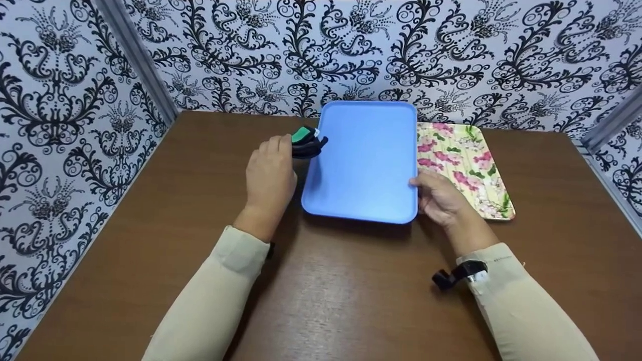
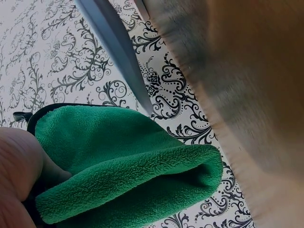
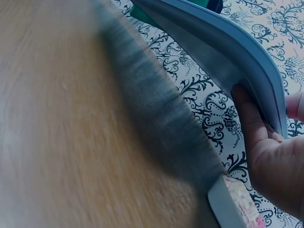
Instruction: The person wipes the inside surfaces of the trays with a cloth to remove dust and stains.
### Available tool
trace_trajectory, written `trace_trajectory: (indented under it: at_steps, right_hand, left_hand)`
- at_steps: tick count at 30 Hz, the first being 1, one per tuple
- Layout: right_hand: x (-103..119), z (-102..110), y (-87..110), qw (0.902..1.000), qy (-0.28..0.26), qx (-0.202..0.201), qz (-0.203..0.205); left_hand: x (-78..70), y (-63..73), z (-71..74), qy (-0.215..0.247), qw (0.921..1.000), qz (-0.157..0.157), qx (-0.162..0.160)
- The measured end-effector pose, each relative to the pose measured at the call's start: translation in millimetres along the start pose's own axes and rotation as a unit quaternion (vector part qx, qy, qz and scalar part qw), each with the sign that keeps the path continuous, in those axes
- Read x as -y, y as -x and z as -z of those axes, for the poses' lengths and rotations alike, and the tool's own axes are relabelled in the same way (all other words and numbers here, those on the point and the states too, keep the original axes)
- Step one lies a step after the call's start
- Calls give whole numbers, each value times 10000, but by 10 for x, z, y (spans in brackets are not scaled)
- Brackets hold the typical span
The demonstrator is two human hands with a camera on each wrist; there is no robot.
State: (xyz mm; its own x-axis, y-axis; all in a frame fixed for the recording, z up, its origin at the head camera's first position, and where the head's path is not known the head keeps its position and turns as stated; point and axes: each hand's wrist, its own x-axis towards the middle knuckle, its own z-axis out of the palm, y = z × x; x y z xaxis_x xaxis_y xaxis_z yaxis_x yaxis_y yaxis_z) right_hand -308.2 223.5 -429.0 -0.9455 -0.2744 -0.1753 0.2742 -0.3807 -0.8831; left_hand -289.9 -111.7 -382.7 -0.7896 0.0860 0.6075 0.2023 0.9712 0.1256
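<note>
Cloth [image 2: 114,133], green with black edging, bunches in the left hand [image 1: 271,163], which I see gripping it firmly by the left edge of the blue tray [image 1: 368,165]. My right hand [image 1: 444,200] pinches that tray's right edge, raised above the table [image 1: 321,296]; a floral tray [image 1: 471,170] lies to its right.

In the left hand [image 1: 271,168], the green cloth with black edging [image 2: 109,133] is fuzzy, matt, plush-piled fabric. In the right hand [image 1: 444,200], the blue rectangular tray [image 1: 363,160] looks like smooth plastic with a soft sheen. Beside the right hand, the floral-printed rectangular tray [image 1: 476,175] looks smooth. Beneath both hands, the brown wood-grained table [image 1: 321,301] is smooth and faintly glossy.
</note>
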Motion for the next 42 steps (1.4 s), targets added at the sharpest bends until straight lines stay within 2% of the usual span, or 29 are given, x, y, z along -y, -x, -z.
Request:
trace_trajectory:
  at_steps: [4, 12, 21, 23, 27, 30, 34, 37, 42]
  right_hand:
    - [28, 25, 15, 10000, -15, -33, 67]
    - [20, 38, -15, 9994, -101, -63, 316]
    - [21, 21, -41, 9960, -525, -284, 665]
    - [32, 25, -39, 9951, -572, -309, 746]
    - [51, 38, -26, 9934, -589, -379, 909]
    - [53, 26, -17, 9915, -637, -476, 1034]
    - [25, -5, -7, 9887, -751, -584, 1159]
    - [10, -24, -9, 9862, -836, -623, 1286]
    - [-2, -58, -5, 9833, -995, -518, 1432]
  left_hand:
    - [-33, 1, -11, -7, 9999, -77, -79]
    - [-189, 49, -85, -141, 9986, -455, -221]
    - [-479, -35, -125, -324, 9959, -810, -256]
    - [-548, -79, -126, -267, 9962, -820, -81]
    - [-663, -162, -135, -130, 9965, -637, 521]
    - [-710, -202, -168, -171, 9942, -494, 934]
    - [-724, -200, -225, -215, 9906, -442, 1274]
    - [-711, -187, -262, -71, 9909, -436, 1270]
    - [-670, -164, -341, 313, 9951, -355, 864]
